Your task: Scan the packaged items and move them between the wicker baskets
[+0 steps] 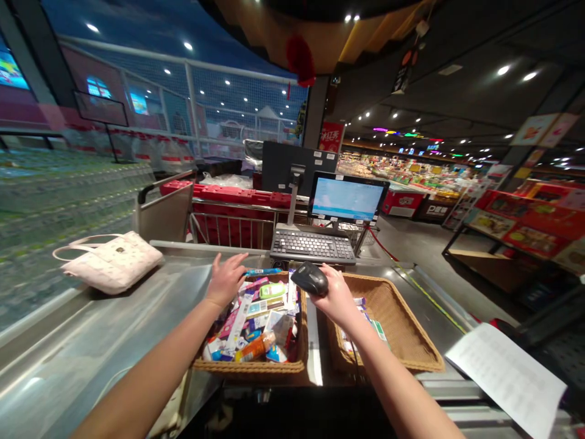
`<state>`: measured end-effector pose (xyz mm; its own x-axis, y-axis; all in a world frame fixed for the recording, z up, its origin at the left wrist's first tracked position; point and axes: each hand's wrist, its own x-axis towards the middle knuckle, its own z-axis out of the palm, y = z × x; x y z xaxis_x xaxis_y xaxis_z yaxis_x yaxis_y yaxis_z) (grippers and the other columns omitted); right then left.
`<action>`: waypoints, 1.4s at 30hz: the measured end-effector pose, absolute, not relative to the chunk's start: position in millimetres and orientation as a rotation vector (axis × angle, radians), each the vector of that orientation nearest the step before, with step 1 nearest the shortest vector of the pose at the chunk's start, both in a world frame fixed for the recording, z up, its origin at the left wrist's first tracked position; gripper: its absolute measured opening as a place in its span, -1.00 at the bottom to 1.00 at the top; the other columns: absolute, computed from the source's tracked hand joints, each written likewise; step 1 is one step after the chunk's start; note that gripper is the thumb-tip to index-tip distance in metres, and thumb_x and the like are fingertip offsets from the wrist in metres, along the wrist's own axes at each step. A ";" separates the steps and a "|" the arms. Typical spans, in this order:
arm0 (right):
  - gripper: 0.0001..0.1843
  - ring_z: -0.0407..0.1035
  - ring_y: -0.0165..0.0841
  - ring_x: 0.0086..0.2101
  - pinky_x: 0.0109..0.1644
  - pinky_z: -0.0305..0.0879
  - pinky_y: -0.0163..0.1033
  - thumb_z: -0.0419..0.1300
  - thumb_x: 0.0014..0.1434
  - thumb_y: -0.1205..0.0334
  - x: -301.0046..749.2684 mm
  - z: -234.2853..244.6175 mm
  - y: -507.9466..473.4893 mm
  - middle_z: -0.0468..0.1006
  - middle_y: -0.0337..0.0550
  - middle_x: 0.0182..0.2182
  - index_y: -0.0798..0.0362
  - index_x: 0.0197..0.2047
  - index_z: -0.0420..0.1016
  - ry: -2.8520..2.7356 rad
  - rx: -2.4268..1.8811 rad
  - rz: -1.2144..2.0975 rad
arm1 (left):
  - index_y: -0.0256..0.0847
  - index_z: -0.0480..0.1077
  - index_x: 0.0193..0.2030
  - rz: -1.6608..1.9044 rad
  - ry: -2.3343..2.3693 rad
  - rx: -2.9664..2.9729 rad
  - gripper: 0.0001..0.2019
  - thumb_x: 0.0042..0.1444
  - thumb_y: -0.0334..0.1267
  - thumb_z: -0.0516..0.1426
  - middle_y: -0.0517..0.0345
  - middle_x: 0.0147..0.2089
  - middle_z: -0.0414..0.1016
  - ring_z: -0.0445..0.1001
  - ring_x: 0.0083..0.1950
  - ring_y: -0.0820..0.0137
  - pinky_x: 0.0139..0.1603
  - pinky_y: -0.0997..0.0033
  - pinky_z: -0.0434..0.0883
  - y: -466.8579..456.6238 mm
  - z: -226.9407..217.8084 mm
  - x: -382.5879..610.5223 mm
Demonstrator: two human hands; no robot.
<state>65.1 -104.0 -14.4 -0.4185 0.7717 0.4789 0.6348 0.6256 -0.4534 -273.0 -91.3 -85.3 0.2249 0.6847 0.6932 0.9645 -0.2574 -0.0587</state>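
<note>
My right hand (337, 300) grips a black handheld barcode scanner (309, 278), held above the gap between two wicker baskets. My left hand (226, 278) reaches over the far left corner of the left basket (256, 367), fingers stretched out, next to a blue tube (264, 271) lying on the basket's back rim. The left basket is full of several small packaged goods, tubes and boxes. The right basket (411, 341) holds only a few packets along its left side.
A keyboard (313, 246) and a lit screen (347, 199) stand behind the baskets on the steel checkout counter (114, 329). A pale handbag (111, 261) lies at the left. A printed sheet (507, 375) lies at the right. Red carts and shop shelves are beyond.
</note>
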 end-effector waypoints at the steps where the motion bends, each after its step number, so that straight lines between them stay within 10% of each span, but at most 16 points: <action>1: -0.62 0.19 -0.01 0.20 0.26 0.04 0.18 0.25 -0.08 0.33 62.7 -15.2 -104.6 0.52 -0.07 -0.04 -0.02 -0.11 0.53 -2.186 -1.096 0.267 | -0.11 0.42 -0.32 -0.772 -1.526 -2.022 -0.92 0.11 -0.34 0.10 0.02 0.24 0.39 0.38 0.20 0.13 0.36 -0.29 -0.19 -91.7 -88.7 -275.5; 19: -0.69 0.23 -0.05 0.17 0.28 0.06 0.08 0.23 -0.07 0.36 44.0 -25.6 -116.6 0.53 -0.09 -0.05 0.00 -0.19 0.56 -2.174 -1.112 0.288 | -0.10 0.52 -0.07 -0.535 -1.999 -2.118 -0.58 0.02 -0.50 -0.01 -0.11 0.34 0.23 0.21 0.34 0.04 0.25 -0.39 0.03 -76.7 -145.4 -300.0; 42: -0.61 0.27 0.01 0.14 0.22 0.21 0.10 0.23 -0.03 0.24 159.3 -4.5 -103.3 0.54 0.03 -0.07 0.11 -0.08 0.49 -1.978 -1.313 0.062 | -0.14 0.36 0.13 -0.761 -1.347 -2.721 -0.64 0.19 -0.22 0.06 -0.10 0.38 0.16 0.13 0.38 0.13 0.34 -0.21 0.01 -28.2 -59.7 -88.3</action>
